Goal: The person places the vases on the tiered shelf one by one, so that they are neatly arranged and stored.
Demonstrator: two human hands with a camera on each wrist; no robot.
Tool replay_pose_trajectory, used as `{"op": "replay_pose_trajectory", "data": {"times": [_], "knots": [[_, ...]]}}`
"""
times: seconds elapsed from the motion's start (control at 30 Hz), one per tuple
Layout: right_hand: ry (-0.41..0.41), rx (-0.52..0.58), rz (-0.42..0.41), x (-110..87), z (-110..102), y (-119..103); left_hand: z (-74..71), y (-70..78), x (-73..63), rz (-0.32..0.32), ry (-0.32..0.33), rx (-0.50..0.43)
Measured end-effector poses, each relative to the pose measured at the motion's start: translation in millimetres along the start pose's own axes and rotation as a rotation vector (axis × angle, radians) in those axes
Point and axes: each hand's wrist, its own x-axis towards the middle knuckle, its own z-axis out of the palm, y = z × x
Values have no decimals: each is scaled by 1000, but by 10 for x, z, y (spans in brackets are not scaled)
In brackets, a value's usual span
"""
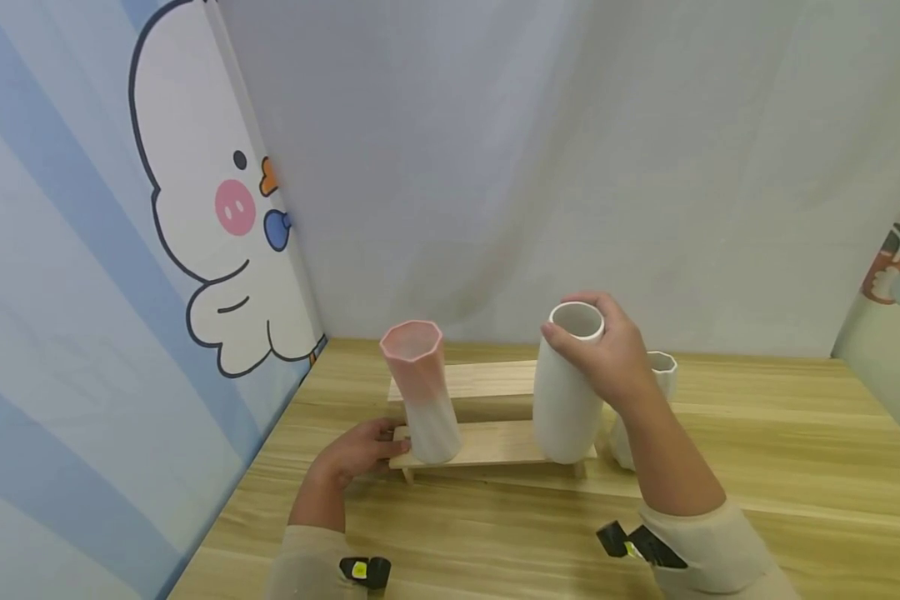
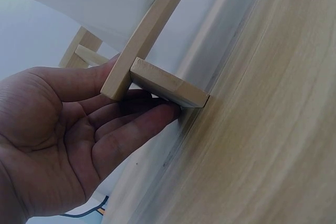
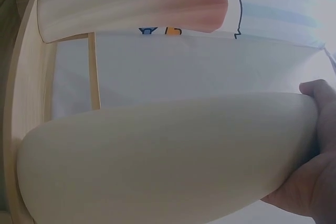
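Near its rim, a smooth white vase (image 1: 567, 400) is gripped by my right hand (image 1: 613, 354), thumb on the near side and fingers round the back. Its base is at the right end of the front tier of a two-tier wooden stand (image 1: 495, 442). My left hand (image 1: 360, 452) pinches the left end of that tier, the thumb above and the fingers underneath; the left wrist view shows the board (image 2: 144, 35) between them. On the same tier, beside the left thumb, stands a pink-to-white twisted vase (image 1: 427, 400), also visible in the right wrist view.
Right of the stand, a white vase with a faceted rim (image 1: 662, 364) is partly hidden behind the right hand and forearm. The stand's rear tier (image 1: 491, 379) is higher. A grey curtain (image 1: 645, 167) hangs behind the wooden table (image 1: 765, 425), and a printed cloth (image 1: 82, 250) borders the left.
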Motion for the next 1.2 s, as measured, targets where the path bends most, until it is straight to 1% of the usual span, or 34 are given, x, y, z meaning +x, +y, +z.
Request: {"op": "replay_pose_trajectory", "data": {"times": [0.3, 0.5, 0.67, 0.9, 1.0, 1.2], "knots": [[6, 5, -13, 33, 57, 5, 3, 14, -21, -4, 10, 11], [0, 3, -11, 56, 87, 2, 7, 11, -11, -9, 22, 14], [-2, -2, -11, 75, 118, 9, 5, 10, -7, -15, 25, 3], [3, -1, -30, 104, 169, 21, 13, 21, -15, -17, 28, -1], [1, -1, -36, 110, 185, 21, 14, 25, -14, -19, 22, -13], [-4, -10, -27, 132, 204, 40, -1, 43, -30, -6, 4, -5]]}}
